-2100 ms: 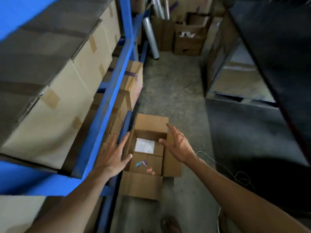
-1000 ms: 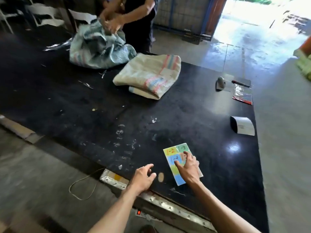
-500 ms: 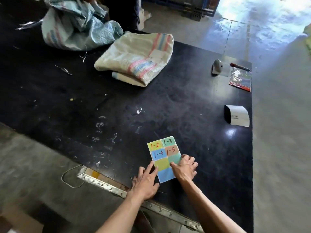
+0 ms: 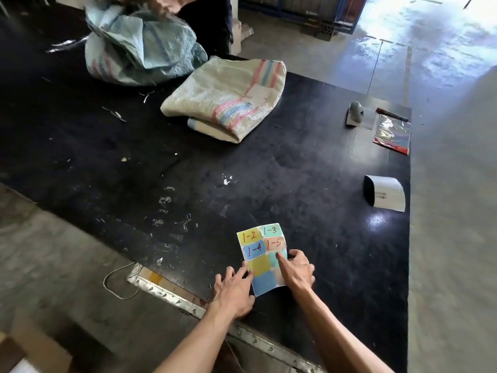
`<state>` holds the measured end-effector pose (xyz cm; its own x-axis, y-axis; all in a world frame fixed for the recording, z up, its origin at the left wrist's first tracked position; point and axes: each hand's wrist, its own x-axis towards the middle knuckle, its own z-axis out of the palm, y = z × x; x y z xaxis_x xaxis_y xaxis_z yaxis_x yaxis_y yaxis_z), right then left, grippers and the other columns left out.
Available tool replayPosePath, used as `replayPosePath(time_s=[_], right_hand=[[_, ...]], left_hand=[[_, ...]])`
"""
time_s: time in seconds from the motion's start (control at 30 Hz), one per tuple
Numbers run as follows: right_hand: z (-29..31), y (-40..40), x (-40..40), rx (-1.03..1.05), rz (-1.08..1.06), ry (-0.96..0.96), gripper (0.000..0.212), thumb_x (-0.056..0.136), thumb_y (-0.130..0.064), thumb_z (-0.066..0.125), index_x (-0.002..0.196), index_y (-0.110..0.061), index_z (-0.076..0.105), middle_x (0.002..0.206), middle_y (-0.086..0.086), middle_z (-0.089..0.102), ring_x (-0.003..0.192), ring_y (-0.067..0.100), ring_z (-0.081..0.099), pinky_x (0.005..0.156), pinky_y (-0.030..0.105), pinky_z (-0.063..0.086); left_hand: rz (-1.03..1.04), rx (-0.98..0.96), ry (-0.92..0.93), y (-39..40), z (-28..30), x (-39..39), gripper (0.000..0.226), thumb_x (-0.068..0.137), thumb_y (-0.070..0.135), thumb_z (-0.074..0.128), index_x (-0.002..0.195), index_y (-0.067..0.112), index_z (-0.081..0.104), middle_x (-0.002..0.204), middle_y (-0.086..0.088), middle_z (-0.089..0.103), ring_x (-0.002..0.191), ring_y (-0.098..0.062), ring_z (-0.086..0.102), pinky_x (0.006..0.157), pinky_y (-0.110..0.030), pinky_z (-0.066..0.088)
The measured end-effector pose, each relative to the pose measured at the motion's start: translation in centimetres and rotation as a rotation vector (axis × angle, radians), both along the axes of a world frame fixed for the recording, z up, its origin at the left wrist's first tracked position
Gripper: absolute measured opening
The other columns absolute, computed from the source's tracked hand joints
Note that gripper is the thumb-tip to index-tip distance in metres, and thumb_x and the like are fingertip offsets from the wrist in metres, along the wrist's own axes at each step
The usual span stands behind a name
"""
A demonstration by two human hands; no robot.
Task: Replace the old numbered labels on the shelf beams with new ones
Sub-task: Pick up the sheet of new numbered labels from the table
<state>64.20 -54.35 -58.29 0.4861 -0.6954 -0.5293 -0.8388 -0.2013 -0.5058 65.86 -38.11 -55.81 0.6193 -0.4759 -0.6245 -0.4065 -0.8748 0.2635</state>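
Both of our hands are down on the label sheet (image 4: 262, 258), which lies flat on the black table (image 4: 269, 170) close to its near edge. Our left hand (image 4: 234, 289) rests at the sheet's near left corner with its fingers spread and fairly straight, the fingertips pressing on the left margin beside the yellow-green blank label. Our right hand (image 4: 297, 270) sits over the sheet's right side: the index finger reaches onto the teal blank label just below the one marked 1-5, the thumb hooks over the sheet's right edge, and the other fingers are curled under. We cannot tell whether any label has been lifted from the backing.

On the sheet's far half we read four red hand-written numbers: 1-2 on yellow, 1-3 on teal, 1-4 on blue, 1-5 on orange. The labels nearer to us are unmarked.

Farther away on the table a folded woven sack (image 4: 228, 100) with pink and blue stripes lies near the middle, and a crumpled bluish sack (image 4: 139, 49) sits at the far left, with another person (image 4: 209, 20) standing behind it. At the right edge we see a curled white paper with a barcode (image 4: 386, 193), and beyond it a small grey object (image 4: 355, 113), a red marker (image 4: 391, 114) and a clear plastic packet (image 4: 392, 134).
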Motion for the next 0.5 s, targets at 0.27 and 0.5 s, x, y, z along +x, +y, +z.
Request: replayPosePath(time_s=[0.27, 0.5], right_hand=[[1.0, -0.4, 0.6, 0.201, -0.105, -0.172, 0.038, 0.083, -0.056, 0.064, 0.091, -0.019, 0.069, 0.094, 0.005, 0.073, 0.090, 0.025, 0.069, 0.088, 0.047, 0.056], [3.2, 1.5, 4.3, 0.349, 0.129, -0.352, 0.017, 0.089, -0.032, 0.067, 0.086, -0.016, 0.072, 0.090, 0.009, 0.077, 0.083, 0.029, 0.074, 0.078, 0.050, 0.060]], left_hand=[[-0.009, -0.024, 0.047, 1.1, 0.1, -0.1, 0.067, 0.095, 0.031, 0.051, 0.155, 0.024, 0.021, 0.167, 0.004, 0.003, 0.148, -0.028, 0.013, 0.118, -0.060, 0.017], [0.503, -0.469, 0.141, 5.3, 0.9, 1.4, 0.048, 0.093, 0.027, 0.062, 0.139, 0.018, 0.049, 0.145, -0.007, 0.051, 0.131, -0.018, 0.048, 0.107, -0.027, 0.038]])
